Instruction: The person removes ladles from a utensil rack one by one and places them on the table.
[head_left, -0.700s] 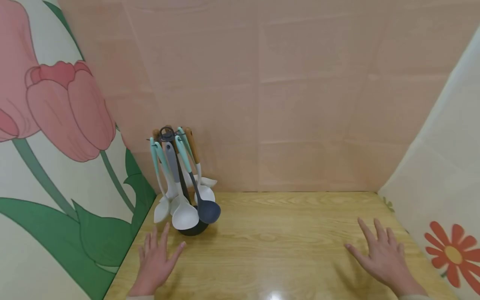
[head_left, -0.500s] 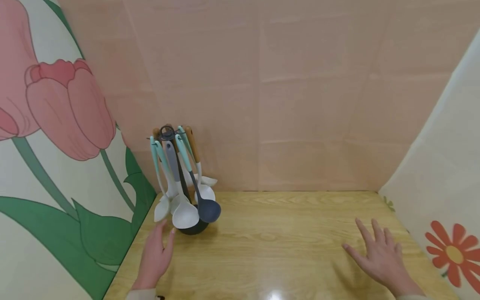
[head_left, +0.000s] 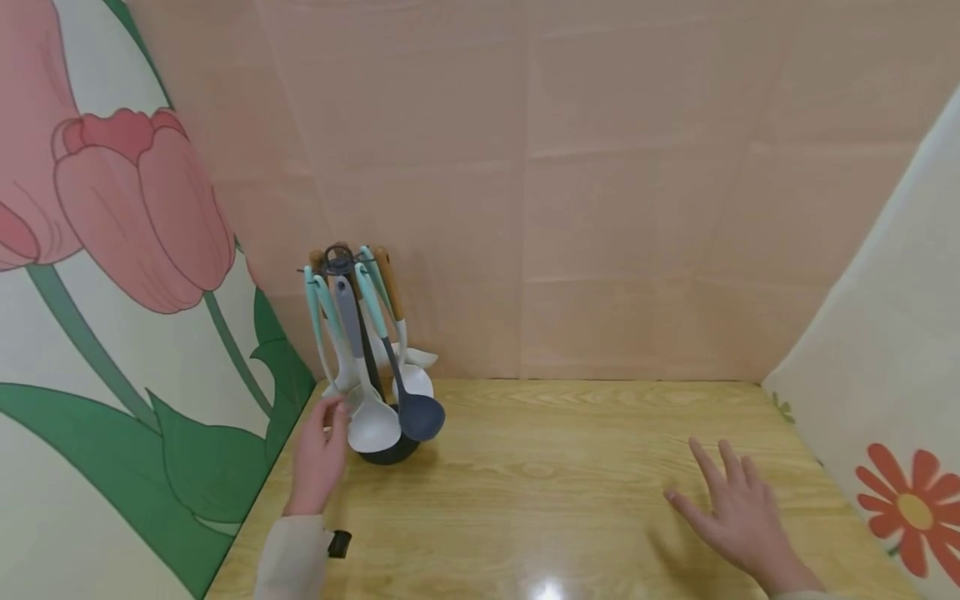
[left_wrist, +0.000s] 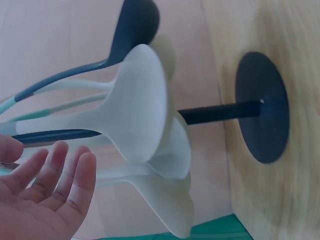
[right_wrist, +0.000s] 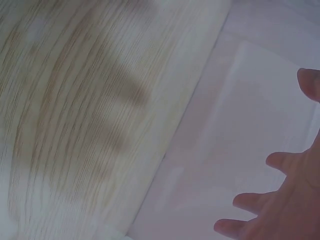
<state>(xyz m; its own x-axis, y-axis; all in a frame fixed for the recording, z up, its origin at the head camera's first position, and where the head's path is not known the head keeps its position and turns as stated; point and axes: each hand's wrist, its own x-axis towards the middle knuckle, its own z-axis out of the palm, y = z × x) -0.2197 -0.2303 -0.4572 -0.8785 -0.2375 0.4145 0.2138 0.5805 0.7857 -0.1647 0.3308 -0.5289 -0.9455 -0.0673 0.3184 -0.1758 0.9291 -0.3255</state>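
Observation:
A black rotating stand holds several hanging kitchen utensils at the table's left. In front hang a white ladle with a grey handle and a dark blue ladle with a mint handle. My left hand is raised at the stand's left side, its thumb and fingertips overlapping the hanging utensils. In the left wrist view its fingers are loosely bent, palm visible, close to the handle of a white utensil. My right hand hovers over the table's right side, fingers spread, holding nothing.
The wood-grain table meets a pinkish cloth backdrop behind. A tulip-printed panel stands close on the left, beside the stand, and a flower-printed panel on the right.
My left hand has moved forward and up to the hanging utensils, its spread fingers drawing together. The right hand has shifted slightly left, still spread.

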